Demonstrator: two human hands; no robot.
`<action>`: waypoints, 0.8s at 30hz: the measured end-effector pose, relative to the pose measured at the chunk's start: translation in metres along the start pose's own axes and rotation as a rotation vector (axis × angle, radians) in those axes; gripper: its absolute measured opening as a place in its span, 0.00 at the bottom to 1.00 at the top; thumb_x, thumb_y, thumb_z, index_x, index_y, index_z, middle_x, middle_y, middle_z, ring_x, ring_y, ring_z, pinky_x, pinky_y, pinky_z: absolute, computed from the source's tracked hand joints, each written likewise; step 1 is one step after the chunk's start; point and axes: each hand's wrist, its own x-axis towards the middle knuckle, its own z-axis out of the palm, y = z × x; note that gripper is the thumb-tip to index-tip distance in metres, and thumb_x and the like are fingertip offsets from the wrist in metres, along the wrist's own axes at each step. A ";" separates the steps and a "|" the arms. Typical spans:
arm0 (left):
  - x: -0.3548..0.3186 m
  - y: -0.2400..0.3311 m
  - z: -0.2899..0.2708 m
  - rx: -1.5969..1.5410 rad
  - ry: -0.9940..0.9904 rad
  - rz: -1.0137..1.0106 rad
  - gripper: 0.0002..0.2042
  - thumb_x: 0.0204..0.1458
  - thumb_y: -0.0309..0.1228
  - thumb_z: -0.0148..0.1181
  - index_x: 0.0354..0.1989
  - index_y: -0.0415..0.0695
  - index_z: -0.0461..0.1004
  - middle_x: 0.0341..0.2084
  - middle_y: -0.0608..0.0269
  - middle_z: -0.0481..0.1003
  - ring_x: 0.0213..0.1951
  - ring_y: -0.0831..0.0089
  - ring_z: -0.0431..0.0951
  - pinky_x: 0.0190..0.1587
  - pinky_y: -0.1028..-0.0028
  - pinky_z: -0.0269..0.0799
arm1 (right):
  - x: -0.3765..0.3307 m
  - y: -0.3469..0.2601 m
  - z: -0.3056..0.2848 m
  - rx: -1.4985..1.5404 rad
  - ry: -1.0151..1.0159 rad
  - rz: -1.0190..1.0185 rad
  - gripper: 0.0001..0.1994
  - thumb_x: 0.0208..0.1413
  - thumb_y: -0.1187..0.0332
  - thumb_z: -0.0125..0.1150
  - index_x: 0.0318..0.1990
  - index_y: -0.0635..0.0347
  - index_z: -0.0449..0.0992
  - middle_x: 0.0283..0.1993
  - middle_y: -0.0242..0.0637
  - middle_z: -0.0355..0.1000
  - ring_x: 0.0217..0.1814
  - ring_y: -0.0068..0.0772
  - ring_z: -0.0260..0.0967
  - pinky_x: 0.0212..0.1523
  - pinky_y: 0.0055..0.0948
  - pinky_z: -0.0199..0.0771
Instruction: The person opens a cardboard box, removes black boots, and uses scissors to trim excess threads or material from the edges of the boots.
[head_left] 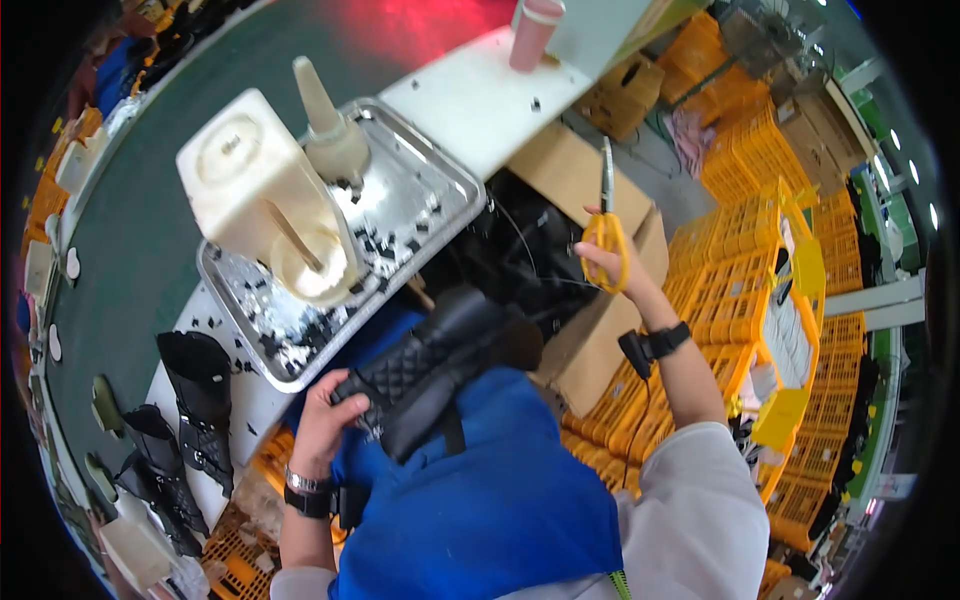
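Note:
A black quilted boot (425, 355) lies across my lap on the blue apron, its foot end toward my left. My left hand (333, 413) is closed round that end, thumb on top. Out to the right, over a cardboard box (590, 350), my right hand (612, 262) holds yellow-handled scissors (607, 235), fingers in the loops and blades pointing up and away. The scissors are apart from the boot. Beyond the boot a metal tray (425, 235) holds small black and white scraps, a white container (255, 180) with a stick in it, and a bottle with a pointed nozzle (330, 140).
Several black boots (200, 400) stand at the left on the white table edge beside a green conveyor belt (110, 270). A pink cup (535, 35) stands at the far end of the white table. Stacked yellow crates (710, 290) rise at my right.

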 end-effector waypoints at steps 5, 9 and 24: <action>0.018 0.006 0.014 0.039 -0.040 -0.044 0.16 0.42 0.24 0.61 0.42 0.40 0.67 0.29 0.66 0.74 0.28 0.81 0.75 0.27 0.82 0.72 | -0.117 -0.012 0.010 -0.316 -0.239 0.157 0.26 0.51 0.72 0.54 0.58 0.54 0.55 0.28 0.28 0.61 0.28 0.17 0.59 0.31 0.16 0.62; 0.024 0.004 0.014 0.082 -0.054 -0.072 0.15 0.43 0.24 0.60 0.41 0.40 0.68 0.29 0.67 0.74 0.28 0.82 0.74 0.27 0.83 0.72 | -0.148 0.012 0.021 -0.234 -0.308 0.102 0.25 0.52 0.70 0.56 0.58 0.54 0.57 0.31 0.28 0.58 0.34 0.20 0.55 0.37 0.19 0.60; 0.033 -0.008 -0.001 0.068 -0.053 -0.165 0.14 0.43 0.24 0.61 0.40 0.40 0.69 0.28 0.67 0.74 0.26 0.83 0.74 0.25 0.85 0.71 | -0.126 0.017 0.037 -0.283 -0.460 0.134 0.18 0.52 0.65 0.57 0.47 0.61 0.63 0.29 0.28 0.59 0.31 0.19 0.55 0.33 0.21 0.60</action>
